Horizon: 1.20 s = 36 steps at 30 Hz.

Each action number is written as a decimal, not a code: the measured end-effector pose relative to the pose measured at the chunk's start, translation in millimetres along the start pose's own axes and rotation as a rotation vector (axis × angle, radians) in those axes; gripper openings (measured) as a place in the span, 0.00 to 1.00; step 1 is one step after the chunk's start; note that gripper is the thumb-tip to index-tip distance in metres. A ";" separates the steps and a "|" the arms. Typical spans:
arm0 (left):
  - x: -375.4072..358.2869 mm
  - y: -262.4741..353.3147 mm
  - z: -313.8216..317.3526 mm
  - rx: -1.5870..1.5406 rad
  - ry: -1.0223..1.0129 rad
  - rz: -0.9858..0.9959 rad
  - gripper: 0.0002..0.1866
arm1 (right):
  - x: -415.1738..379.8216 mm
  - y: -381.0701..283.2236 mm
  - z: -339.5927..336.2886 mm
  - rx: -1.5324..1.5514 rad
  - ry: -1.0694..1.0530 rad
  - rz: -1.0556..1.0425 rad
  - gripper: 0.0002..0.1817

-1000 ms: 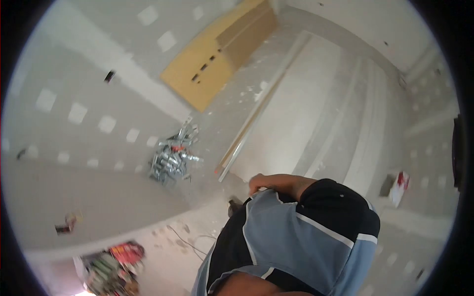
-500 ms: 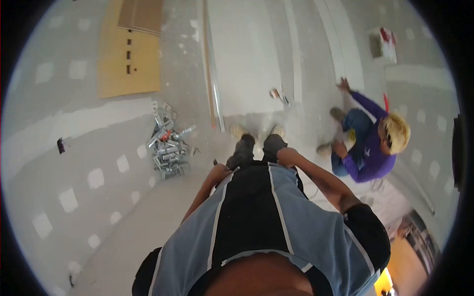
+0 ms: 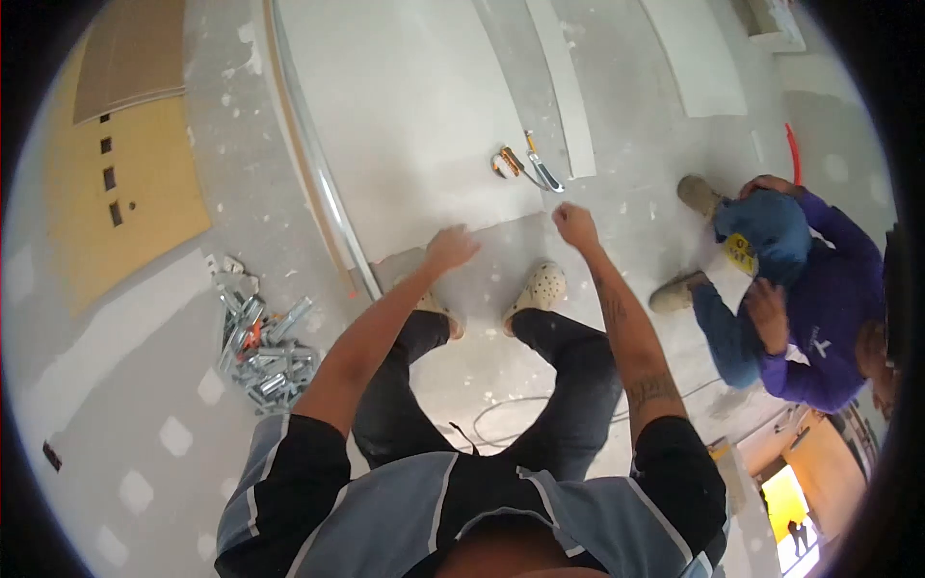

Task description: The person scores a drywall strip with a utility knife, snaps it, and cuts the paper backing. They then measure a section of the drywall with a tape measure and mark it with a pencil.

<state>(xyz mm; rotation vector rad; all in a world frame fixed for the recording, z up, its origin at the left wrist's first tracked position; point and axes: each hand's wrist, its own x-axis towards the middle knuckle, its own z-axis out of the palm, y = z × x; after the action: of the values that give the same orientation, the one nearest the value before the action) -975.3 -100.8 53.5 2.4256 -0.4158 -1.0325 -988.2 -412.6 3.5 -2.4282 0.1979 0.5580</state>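
My left hand hangs over the near edge of a large white board, its fingers stretched out and empty, a little blurred. My right hand is curled closed beyond my right shoe, with nothing visible in it. Just past the right hand, near the board's right edge, lie a utility knife and an orange-and-black tape measure. A small yellow stick lies by the knife. Neither hand touches these things.
A metal profile runs along the board's left side. Metal pieces lie in a heap at left. A narrow white strip lies at right. A co-worker in a purple top crouches at right. A cable trails behind my feet.
I have bent forward; both hands have left my trousers and reached out over the floor. The tools now appear closer. The co-worker's outstretched hand has drawn back to the knee.
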 end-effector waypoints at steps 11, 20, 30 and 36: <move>228.2 11.5 58.8 -0.317 0.460 -0.371 0.47 | 164.3 35.7 71.6 -0.272 0.048 0.008 0.21; 203.9 -42.1 59.7 -0.517 0.234 -0.328 0.38 | 176.0 34.6 47.7 -0.373 -0.318 0.119 0.16; 169.7 -68.8 34.6 -1.641 0.030 0.026 0.23 | 203.1 37.4 78.5 -0.282 -0.102 0.045 0.14; 154.0 -47.0 25.4 -1.330 -0.180 0.015 0.23 | 197.0 55.3 66.4 -0.464 -0.247 -0.071 0.14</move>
<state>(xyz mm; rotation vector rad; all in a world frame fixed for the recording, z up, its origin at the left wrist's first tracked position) -886.3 -137.1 -78.2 1.1398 0.1929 -1.0176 -849.0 -416.5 -160.4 -2.7597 -0.1379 0.9492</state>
